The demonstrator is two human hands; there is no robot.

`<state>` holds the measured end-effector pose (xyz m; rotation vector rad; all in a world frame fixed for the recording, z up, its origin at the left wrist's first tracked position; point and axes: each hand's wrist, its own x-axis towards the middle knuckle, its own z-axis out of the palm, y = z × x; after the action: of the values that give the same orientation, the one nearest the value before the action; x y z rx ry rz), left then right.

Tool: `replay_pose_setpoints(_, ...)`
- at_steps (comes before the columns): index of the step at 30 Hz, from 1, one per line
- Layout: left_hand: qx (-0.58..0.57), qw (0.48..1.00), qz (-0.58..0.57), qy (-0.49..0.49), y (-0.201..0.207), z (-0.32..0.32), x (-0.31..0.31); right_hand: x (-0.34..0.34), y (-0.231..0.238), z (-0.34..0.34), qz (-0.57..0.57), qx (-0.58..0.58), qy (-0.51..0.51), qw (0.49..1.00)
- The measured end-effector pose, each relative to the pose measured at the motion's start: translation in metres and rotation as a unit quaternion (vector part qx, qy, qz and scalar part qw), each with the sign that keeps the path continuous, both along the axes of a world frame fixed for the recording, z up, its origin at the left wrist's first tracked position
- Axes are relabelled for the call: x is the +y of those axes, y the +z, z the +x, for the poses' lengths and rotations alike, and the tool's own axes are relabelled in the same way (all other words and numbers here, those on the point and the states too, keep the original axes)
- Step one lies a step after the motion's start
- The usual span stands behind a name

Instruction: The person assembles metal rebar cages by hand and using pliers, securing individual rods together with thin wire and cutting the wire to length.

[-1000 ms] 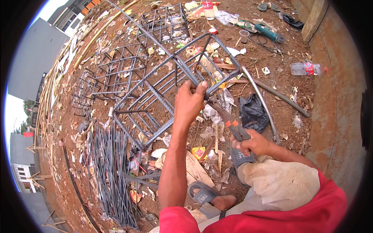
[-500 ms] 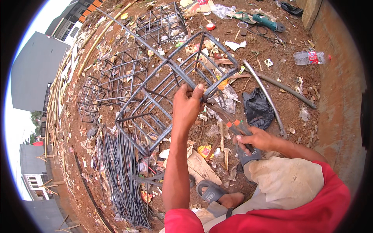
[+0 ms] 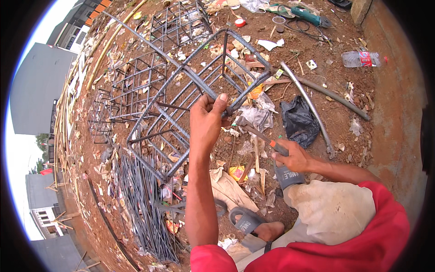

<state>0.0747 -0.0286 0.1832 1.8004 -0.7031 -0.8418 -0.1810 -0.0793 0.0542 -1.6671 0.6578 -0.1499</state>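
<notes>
My left hand (image 3: 206,120) is closed around a corner of a steel rebar cage (image 3: 251,94), thumb on top of the bars. A long straight rebar rod (image 3: 145,38) runs from this corner up to the far left. The cage is tilted, its square end ring facing up and right. In my right hand (image 3: 293,156) is a pair of pincers (image 3: 259,134) with orange and grey handles, gripped closed. Their jaws point at the held corner, just below and right of my left fingers. Whether they touch any wire there I cannot tell.
Other rebar cages (image 3: 138,86) stand at the far left. A pile of loose rebar (image 3: 145,208) lies to the near left. An angle grinder (image 3: 310,17), a plastic bottle (image 3: 360,59), a black bag (image 3: 299,121) and a pipe (image 3: 308,106) lie on the littered soil beside a wall (image 3: 392,99).
The pincers' handles, spread apart before, are now squeezed together. Their jaws have drawn slightly away from the cage's corner. My left hand keeps its hold, and the view has shifted a little.
</notes>
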Motion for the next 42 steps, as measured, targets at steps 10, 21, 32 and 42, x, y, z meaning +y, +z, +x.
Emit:
replay_pose_setpoints(10,-0.085,0.996,0.028,-0.020,-0.001,0.012,-0.004,-0.024,-0.063,-0.114,-0.164,0.339,0.033,0.926)
replay_pose_setpoints(21,-0.118,0.991,0.057,-0.005,-0.008,0.021,-0.010,-0.092,-0.151,0.060,-0.386,0.098,0.051,0.916)
replay_pose_setpoints(32,-0.148,0.987,0.062,-0.003,-0.010,0.031,-0.003,-0.085,-0.120,0.061,-0.444,0.057,0.019,0.894)
replay_pose_setpoints(42,-0.198,0.980,0.031,0.008,-0.027,0.011,-0.004,-0.073,-0.042,-0.014,-0.184,-0.092,-0.301,0.931)
